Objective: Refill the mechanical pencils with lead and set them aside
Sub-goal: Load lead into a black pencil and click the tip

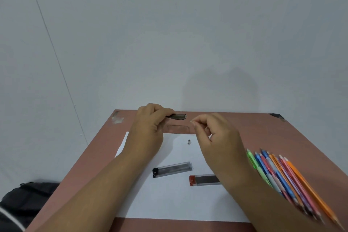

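Observation:
My left hand grips a dark mechanical pencil above the far part of the table, its open end pointing right. Just to its right, my right hand pinches a tiny white piece, likely the eraser, between thumb and forefinger. A small metal cap lies on the white paper below the hands. Two lead cases rest on the paper: a black-ended one and a red-ended one, partly hidden by my right forearm.
Several coloured mechanical pencils lie in a row at the right of the brown table. A clear empty case sits beyond the paper. A black bag is on the floor at left. The wall stands behind the table.

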### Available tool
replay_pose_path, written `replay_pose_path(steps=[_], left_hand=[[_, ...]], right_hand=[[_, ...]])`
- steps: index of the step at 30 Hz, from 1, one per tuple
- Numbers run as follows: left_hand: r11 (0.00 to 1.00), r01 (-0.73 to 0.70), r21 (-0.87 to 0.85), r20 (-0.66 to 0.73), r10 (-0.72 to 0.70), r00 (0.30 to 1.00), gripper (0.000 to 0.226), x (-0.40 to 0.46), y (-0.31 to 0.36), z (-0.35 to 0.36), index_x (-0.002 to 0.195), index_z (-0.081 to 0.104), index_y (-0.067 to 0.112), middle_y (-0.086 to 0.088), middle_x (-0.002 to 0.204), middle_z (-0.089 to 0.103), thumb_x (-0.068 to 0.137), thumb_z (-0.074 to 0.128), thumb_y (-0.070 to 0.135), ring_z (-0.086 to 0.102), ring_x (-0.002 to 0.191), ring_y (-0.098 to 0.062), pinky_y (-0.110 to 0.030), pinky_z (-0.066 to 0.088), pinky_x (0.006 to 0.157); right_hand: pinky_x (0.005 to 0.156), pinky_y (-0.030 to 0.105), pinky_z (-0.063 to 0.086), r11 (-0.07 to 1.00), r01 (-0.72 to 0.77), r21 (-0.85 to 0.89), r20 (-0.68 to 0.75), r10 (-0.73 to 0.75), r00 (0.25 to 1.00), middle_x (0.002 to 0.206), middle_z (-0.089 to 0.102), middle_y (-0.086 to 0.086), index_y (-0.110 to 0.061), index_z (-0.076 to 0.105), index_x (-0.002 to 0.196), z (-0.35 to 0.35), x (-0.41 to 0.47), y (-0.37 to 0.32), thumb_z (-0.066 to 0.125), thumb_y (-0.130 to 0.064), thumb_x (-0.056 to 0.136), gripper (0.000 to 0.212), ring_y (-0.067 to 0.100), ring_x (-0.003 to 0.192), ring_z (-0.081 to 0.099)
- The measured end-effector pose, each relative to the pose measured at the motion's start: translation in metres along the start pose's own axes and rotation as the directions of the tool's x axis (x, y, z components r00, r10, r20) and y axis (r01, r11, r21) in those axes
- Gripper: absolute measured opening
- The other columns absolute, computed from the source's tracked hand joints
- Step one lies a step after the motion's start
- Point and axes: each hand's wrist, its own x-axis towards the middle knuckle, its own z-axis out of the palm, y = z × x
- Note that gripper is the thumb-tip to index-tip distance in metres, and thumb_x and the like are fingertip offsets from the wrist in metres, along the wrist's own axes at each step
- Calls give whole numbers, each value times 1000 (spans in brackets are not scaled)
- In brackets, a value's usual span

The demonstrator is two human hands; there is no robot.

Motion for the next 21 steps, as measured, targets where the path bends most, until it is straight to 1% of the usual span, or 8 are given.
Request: replay_pose_path(steps=[3,6,10,14,17,21], left_hand=[[1000,-12,7,14,12,1000,45,0,1,0,114,75,28,14,98,55,92,59,-8,45,99,-14,-14,34,84],[1000,-31,4,24,31,999,43,0,2,-1,114,74,29,16,98,54,93,60,-6,44,98,-12,-13,34,83],[998,-55,9,44,54,998,40,-1,3,-1,114,74,30,17,98,53,95,60,-3,42,98,-11,-14,35,82],[998,-61,8,48,61,997,39,-1,4,-1,114,74,30,14,98,54,96,60,-1,43,98,-12,-15,35,83],[997,-73,22,45,72,996,36,-1,3,0,115,74,31,14,98,54,97,60,3,43,99,-13,-20,38,82],[989,-125,77,33,123,992,33,0,3,-2,114,74,33,14,94,52,98,54,12,43,95,-15,-33,42,82]], right_hand=[[69,28,52,1000,4,8,9,-4,1000,86,62,-16,-25,69,94,1,0,1,65,-20,97,7,9,81,57],[70,28,53,1000,9,12,12,-9,1000,87,62,-15,-25,70,96,1,-1,1,65,-20,97,6,8,81,58],[71,27,52,1000,13,20,-18,-12,1000,88,62,-16,-24,69,95,1,0,2,66,-21,97,6,8,82,57],[70,29,51,1000,18,8,-14,-18,1000,87,61,-16,-24,69,93,1,0,2,66,-21,97,6,9,81,56],[68,26,51,999,17,-28,6,-17,1000,86,61,-15,-25,69,93,1,0,2,65,-22,98,7,9,80,56],[69,25,48,994,24,-105,50,-19,999,87,61,-14,-25,68,91,-1,1,6,62,-20,98,10,9,80,54]])
